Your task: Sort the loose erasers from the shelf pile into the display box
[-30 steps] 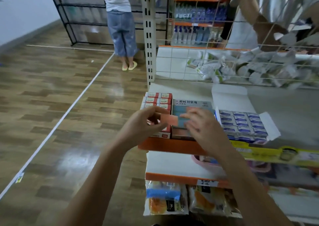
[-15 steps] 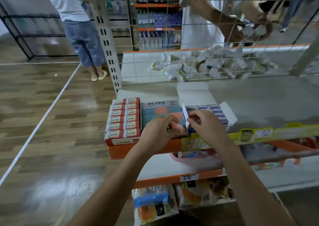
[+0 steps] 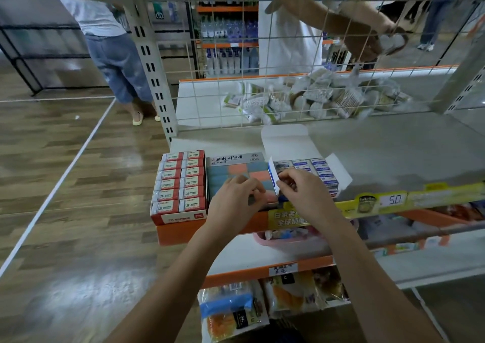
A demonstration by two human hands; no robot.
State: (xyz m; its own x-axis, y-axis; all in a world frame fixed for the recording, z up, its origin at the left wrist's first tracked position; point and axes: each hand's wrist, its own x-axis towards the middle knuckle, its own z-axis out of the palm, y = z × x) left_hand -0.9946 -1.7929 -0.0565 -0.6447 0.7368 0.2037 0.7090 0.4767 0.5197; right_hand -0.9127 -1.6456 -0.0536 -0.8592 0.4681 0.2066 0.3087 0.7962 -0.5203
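A big shelf (image 3: 393, 159) with a gray top and an orange front edge filled the right half of the frame. A wire grid (image 3: 288, 54) stood at its back, and a heap of small white packets (image 3: 315, 98) lay behind the grid in the upper middle. The brown wood floor (image 3: 65, 185) filled the left side. A person in blue pants (image 3: 118, 62) stood in the upper left, and another person in a white top (image 3: 288, 28) stood behind the grid.

Three boxes sat side by side at the front of the shelf, in the middle of the frame. The red box (image 3: 179, 185) on the left was full of erasers with red labels. The display box (image 3: 238, 177) in the middle held blue and orange erasers. The white box (image 3: 309, 169) on the right had its flaps open and held erasers with blue labels.

The left hand (image 3: 233, 198) rested on the front of the display box with its fingers curled down; what it held could not be told. The right hand (image 3: 301, 193) was just beside it and pinched a small white and blue eraser (image 3: 273, 177), held upright at the right edge of the display box.
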